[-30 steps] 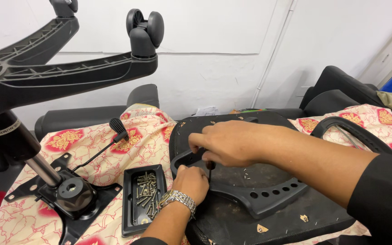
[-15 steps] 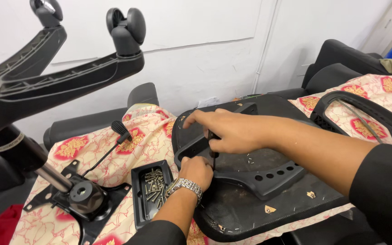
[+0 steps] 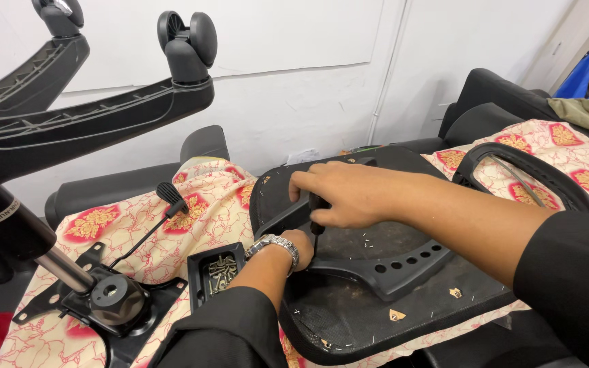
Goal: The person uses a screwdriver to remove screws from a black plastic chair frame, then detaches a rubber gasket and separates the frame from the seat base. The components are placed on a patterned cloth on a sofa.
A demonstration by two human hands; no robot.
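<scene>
The black armrest bracket (image 3: pixel 349 252) is clasped from above by the right hand (image 3: pixel 349 194) on the upturned seat base (image 3: pixel 403 320); the left hand (image 3: pixel 298 247) is tucked beneath — its grip cannot be told. Fingers could be pinched, or the screw tray (image 3: pixel 218 274) left of them knocked — should the bracket slip.

upturned chair base (image 3: pixel 83 123), screw tray (image 3: pixel 218 272), patterned cloth (image 3: pixel 206 204).

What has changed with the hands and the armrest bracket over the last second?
Little: the right hand has slid slightly back along the black armrest bracket and still grips it; the left hand stays tucked beneath. The seat base, screw tray and chair mechanism stayed put.
</scene>
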